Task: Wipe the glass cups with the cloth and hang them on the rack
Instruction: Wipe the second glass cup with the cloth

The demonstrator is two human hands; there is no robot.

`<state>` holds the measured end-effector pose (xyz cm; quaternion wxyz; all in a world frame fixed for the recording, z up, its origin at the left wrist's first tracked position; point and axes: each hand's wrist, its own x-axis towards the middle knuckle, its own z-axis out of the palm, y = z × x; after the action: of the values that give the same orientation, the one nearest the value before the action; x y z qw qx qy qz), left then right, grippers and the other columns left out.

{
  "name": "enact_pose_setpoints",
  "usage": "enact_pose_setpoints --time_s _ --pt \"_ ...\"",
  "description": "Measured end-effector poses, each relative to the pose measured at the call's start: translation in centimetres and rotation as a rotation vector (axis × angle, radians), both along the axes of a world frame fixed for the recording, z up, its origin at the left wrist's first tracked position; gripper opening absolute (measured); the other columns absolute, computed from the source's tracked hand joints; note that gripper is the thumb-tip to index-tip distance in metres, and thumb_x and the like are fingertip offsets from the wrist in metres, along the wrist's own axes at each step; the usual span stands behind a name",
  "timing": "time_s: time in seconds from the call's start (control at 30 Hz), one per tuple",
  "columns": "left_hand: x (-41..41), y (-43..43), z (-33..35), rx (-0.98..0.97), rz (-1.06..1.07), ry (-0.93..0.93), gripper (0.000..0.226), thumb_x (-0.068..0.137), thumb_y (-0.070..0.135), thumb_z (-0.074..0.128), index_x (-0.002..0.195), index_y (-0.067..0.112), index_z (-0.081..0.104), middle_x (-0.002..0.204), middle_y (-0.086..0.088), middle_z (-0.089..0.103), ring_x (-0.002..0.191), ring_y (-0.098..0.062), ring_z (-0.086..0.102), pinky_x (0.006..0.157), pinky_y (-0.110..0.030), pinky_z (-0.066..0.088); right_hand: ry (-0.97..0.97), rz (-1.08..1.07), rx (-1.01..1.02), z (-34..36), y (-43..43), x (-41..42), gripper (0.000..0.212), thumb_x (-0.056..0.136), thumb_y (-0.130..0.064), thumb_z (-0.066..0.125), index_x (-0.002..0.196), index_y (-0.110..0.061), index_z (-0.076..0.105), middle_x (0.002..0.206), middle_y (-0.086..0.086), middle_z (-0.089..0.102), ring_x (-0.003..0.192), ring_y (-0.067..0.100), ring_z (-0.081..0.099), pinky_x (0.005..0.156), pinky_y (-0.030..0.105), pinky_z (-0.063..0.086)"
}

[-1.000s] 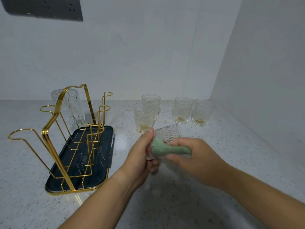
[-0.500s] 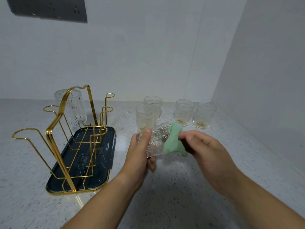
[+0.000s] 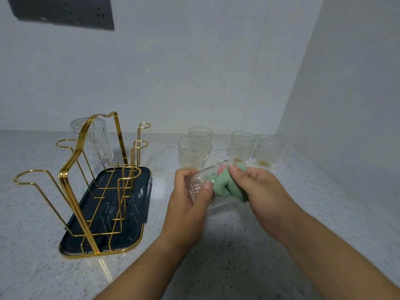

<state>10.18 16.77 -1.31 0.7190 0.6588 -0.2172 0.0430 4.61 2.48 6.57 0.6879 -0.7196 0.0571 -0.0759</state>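
Both hands closed, left [image 3: 190,204] gripping ribbed glass cup [image 3: 198,185], right [image 3: 263,191] gripping green cloth [image 3: 225,187]

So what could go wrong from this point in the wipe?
1. The ribbed clear glass cup lies sideways in the left hand above the speckled stone counter; if that grip slips under the right hand rubbing the green cloth, it could drop and break.
2. Four upright clear glasses stand close behind; a wide stroke could knock one.
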Motion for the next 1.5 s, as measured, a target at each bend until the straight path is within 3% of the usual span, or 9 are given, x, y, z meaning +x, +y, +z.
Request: enact_pose_setpoints --time_s 0.2,0.3,0.57,0.7,0.9,1.07,1.23,1.37,1.5 --pt "-0.1 -0.1 0.2 -0.067 -0.012 0.080 0.036 0.088 0.060 0.058 0.107 0.030 0.053 0.091 0.005 0.070 0.084 -0.017 0.068 0.071 -0.040 0.056 0.054 0.048 -0.093 0.2 0.4 0.6 0.037 0.105 -0.038 0.052 0.104 -0.011 0.076 0.099 0.007 0.080 0.096 0.023 0.077 0.095 0.044 0.056" --pt "-0.3 -0.2 1.4 -0.203 -0.048 0.347 0.034 0.101 0.050 0.056 0.100 0.017 0.051 0.065 0.001 0.057 0.050 -0.013 0.052 0.042 -0.028 0.039 -0.051 0.040 -0.222 -1.0 0.9 -0.9 0.026 0.105 -0.030 0.051 0.100 -0.017 0.073 0.093 0.000 0.079 0.087 0.012 0.075 0.079 0.026 0.058" --pt "0.7 0.1 1.8 -0.298 -0.443 0.862 0.053 0.095 0.063 0.052 0.088 0.013 0.068 0.066 -0.003 0.057 0.036 -0.008 0.035 0.035 -0.012 0.019 -0.218 0.081 -0.788 -3.1 -1.6 -2.6 0.017 0.092 -0.045 0.055 0.083 -0.031 0.061 0.087 -0.016 0.058 0.089 0.010 0.055 0.080 0.021 0.039" --pt "0.0 -0.2 1.9 -0.210 -0.363 0.686 0.057 0.100 0.065 0.044 0.098 0.012 0.061 0.058 0.000 0.047 0.037 -0.009 0.032 0.038 -0.016 0.021 -0.157 0.020 -0.484 -2.7 -0.7 -2.7 0.017 0.101 -0.022 0.058 0.087 -0.022 0.068 0.085 -0.004 0.068 0.077 0.007 0.064 0.070 0.018 0.051" --pt "-0.4 0.0 1.4 -0.056 0.002 0.089 0.030 0.096 0.056 0.060 0.099 0.026 0.053 0.077 0.007 0.062 0.065 -0.011 0.058 0.054 -0.024 0.045 -0.011 0.001 -0.054 -0.7 0.9 -2.4 0.031 0.104 -0.030 0.052 0.100 -0.011 0.076 0.091 0.006 0.080 0.085 0.019 0.077 0.076 0.026 0.061" --pt "-2.0 -0.2 3.5 -0.130 -0.155 0.530 0.049 0.102 0.060 0.044 0.090 0.014 0.056 0.056 -0.001 0.045 0.039 -0.010 0.035 0.037 -0.018 0.025 -0.129 0.000 -0.328 -0.9 1.2 -4.0 0.016 0.102 -0.022 0.057 0.094 -0.019 0.071 0.077 -0.014 0.074 0.068 0.000 0.068 0.063 0.013 0.050" --pt "-3.6 1.3 5.6 -0.125 -0.471 1.068 0.067 0.094 0.069 0.050 0.067 0.011 0.071 0.058 -0.004 0.050 0.034 -0.007 0.036 0.029 -0.011 0.020 -0.154 0.022 -0.450 -1.9 0.3 -7.0 0.013 0.100 -0.022 0.060 0.091 -0.019 0.069 0.080 0.003 0.071 0.067 0.014 0.064 0.060 0.028 0.051" --pt "-6.5 2.0 5.5 0.023 -0.474 0.800 0.062 0.091 0.075 0.053 0.101 0.018 0.073 0.083 -0.009 0.065 0.054 -0.017 0.055 0.043 -0.023 0.040 -0.085 -0.093 -0.244 -0.8 0.4 -8.1 0.029 0.103 -0.025 0.054 0.085 -0.013 0.074 0.077 -0.007 0.075 0.073 0.006 0.070 0.070 0.022 0.054" --pt "-7.8 2.6 4.4 0.107 -0.236 0.217 0.046 0.091 0.056 0.066 0.125 0.029 0.049 0.096 0.006 0.069 0.072 -0.006 0.066 0.061 -0.027 0.054 0.064 -0.094 0.147 0.9 1.5 -8.0 0.040 0.104 -0.034 0.051 0.097 -0.007 0.080 0.100 0.020 0.078 0.097 0.039 0.075 0.096 0.055 0.056"
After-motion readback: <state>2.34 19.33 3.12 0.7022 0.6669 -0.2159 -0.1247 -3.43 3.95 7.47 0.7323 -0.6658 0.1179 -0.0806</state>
